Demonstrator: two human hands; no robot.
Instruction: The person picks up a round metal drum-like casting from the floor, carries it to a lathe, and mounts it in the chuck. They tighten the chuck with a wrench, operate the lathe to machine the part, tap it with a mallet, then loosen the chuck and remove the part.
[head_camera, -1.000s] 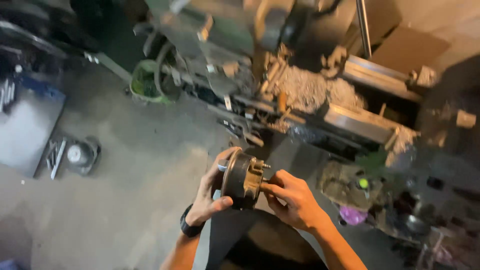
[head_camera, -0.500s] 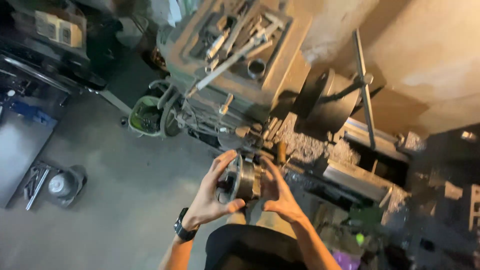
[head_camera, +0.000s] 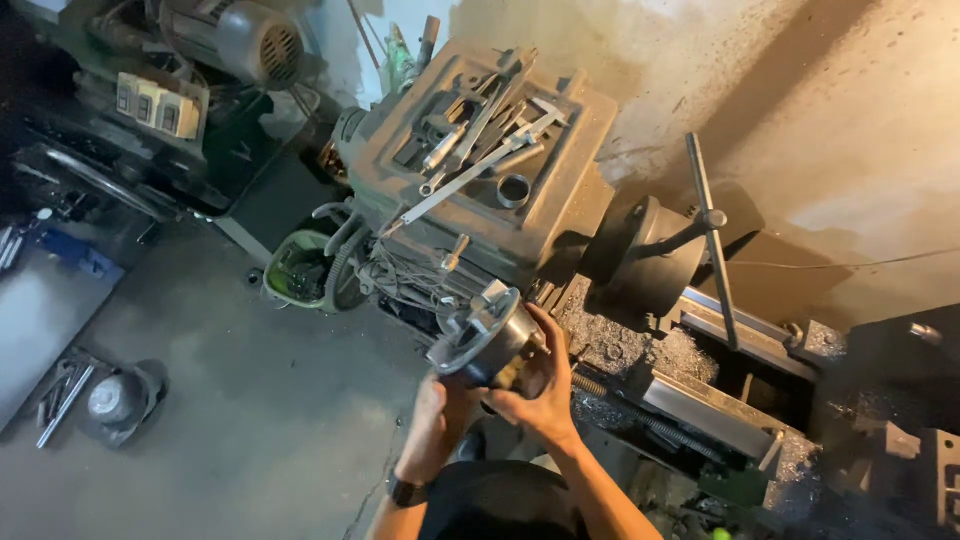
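A large metal lathe (head_camera: 560, 230) fills the middle of the view, running from its boxy headstock towards the lower right, against a pale, stained wall (head_camera: 820, 110). The flat top of the headstock serves as a tray (head_camera: 575, 150) and carries a scatter of wrenches and other hand tools (head_camera: 470, 150) plus a short metal ring (head_camera: 513, 190). To the right of the headstock sits the round dark chuck (head_camera: 645, 255) with a long T-shaped key (head_camera: 712, 235) standing in it. Metal shavings (head_camera: 625, 350) cover the bed below it. The grey concrete floor (head_camera: 230, 400) spreads to the left, with a small round metal part on a dark mat (head_camera: 118, 400) near the lower left corner.

In front of the headstock, both hands hold up a heavy round metal piece (head_camera: 485, 340), a disc-like flange with raised blocks on its face, tilted so that face points up and left. The left hand (head_camera: 438, 415), with a dark watch (head_camera: 405, 490) on the wrist, supports it from below, fingers wrapped against its underside. The right hand (head_camera: 540, 385) closes around the right rim and back, with the fingers curled tightly over the edge. The piece hangs clear of the lathe, just beside the headstock's lower front.
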